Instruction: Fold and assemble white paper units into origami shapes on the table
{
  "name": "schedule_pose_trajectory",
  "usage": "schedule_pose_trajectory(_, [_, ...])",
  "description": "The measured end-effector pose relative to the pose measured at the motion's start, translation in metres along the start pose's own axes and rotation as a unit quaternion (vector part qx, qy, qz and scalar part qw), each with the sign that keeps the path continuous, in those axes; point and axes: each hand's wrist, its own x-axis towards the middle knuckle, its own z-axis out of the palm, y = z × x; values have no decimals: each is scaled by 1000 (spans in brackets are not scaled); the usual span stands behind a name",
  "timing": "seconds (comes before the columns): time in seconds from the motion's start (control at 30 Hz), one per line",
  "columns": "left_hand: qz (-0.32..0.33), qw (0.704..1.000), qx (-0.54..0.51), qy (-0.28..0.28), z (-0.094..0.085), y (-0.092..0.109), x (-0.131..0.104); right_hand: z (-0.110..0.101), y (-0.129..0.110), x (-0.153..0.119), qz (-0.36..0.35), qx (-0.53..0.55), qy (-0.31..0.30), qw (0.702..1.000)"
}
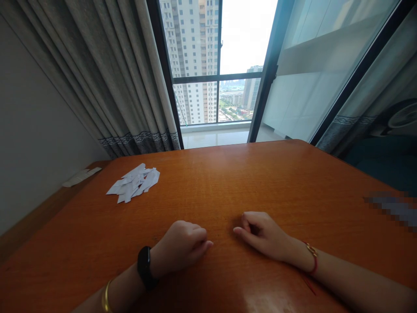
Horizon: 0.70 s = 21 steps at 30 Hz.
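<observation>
My left hand (180, 246) rests in a loose fist on the orange-brown wooden table (208, 187), with a black band and a gold bangle on that arm. Facing it from the right, my right hand (263, 234) lies on its side with the fingers curled in and the thumb low; nothing shows in it. A red cord bracelet circles the right wrist. The two hands are apart. Beyond my left hand, a loose heap of white paper pieces (135, 182) lies at the table's far left, touched by neither hand.
A pale flat strip (81, 177) lies at the left edge by the wall. Grey curtains (130, 87) and a glass door stand behind the table. At the right edge is a pixelated item (395, 208), and a fan (404, 116) stands beyond.
</observation>
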Motion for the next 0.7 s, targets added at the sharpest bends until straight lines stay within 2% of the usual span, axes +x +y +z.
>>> schedule_pose_trajectory(0.7, [0, 1000, 2, -5, -1, 0, 0, 1, 0, 0, 3, 0, 0, 1000])
